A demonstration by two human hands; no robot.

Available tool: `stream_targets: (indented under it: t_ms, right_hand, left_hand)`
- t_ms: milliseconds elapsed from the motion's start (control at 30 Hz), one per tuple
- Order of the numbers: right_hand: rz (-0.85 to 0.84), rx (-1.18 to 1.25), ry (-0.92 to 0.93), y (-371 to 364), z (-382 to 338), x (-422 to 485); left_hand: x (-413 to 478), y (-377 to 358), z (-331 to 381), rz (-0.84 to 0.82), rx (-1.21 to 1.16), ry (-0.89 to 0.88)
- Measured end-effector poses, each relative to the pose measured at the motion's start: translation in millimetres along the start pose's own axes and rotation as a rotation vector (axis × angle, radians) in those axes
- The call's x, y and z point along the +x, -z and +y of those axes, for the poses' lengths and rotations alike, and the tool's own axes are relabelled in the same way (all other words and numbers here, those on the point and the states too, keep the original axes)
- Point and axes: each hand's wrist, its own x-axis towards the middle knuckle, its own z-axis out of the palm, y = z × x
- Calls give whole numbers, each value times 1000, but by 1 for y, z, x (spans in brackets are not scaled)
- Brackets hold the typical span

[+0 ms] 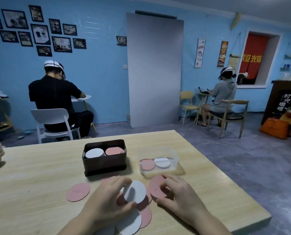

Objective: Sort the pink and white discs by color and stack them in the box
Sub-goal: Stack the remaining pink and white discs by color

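The left hand (107, 195) pinches a white disc (134, 191) — thumb at its lower edge, fingers curled over its upper edge — and holds it tilted up above the table. The right hand (177, 195) grips a pink disc (155, 188) just beside it, with fingers curled onto the face and thumb at the near edge. Whether this grip holds more than one disc cannot be told. Beneath and between the hands lies a loose pile (145, 215) of overlapping pink and white discs on the wooden table (39, 175). A lone pink disc (78, 191) lies flat to the left of the pile, apart from it. Behind the hands stands a dark box (104, 164), open at the top, holding two stacks side by side: a white stack (94, 153) on the left and a pink stack (114, 150) on the right. Just right of the box sits a clear tub (174, 164) — it contains a second pink disc (147, 164) on the left and a second white disc (162, 162) on the right, the two touching.
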Motion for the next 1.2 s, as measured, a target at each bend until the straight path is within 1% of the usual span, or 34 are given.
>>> stream_targets:
  t_ms: [100, 200, 400, 533, 633, 733, 1033, 1200]
  right_hand:
    - [-40, 83, -18, -8, -8, 8]
    - [-55, 157, -49, -19, -22, 15]
    - [-64, 101, 131, -29, -35, 21]
    - [-62, 59, 192, -26, -34, 19]
    - [-7, 96, 162, -23, -36, 17]
    - [31, 131, 136, -22, -36, 16]
    - [-1, 78, 157, -26, -36, 17]
    - [-30, 47, 182, -25, -37, 16]
  left_hand:
    - [1, -8, -9, 54, -22, -59]
    - [3, -11, -11, 68, -36, -88]
    - [3, -14, -12, 43, -30, -161]
    - [0, -18, -17, 20, -59, -122]
    - [-4, -17, -21, 51, -91, -65]
    - [-6, -16, -21, 85, -54, -86]
    - [-4, -14, -17, 69, -17, -85]
    - [-3, -4, -18, 107, 20, -67]
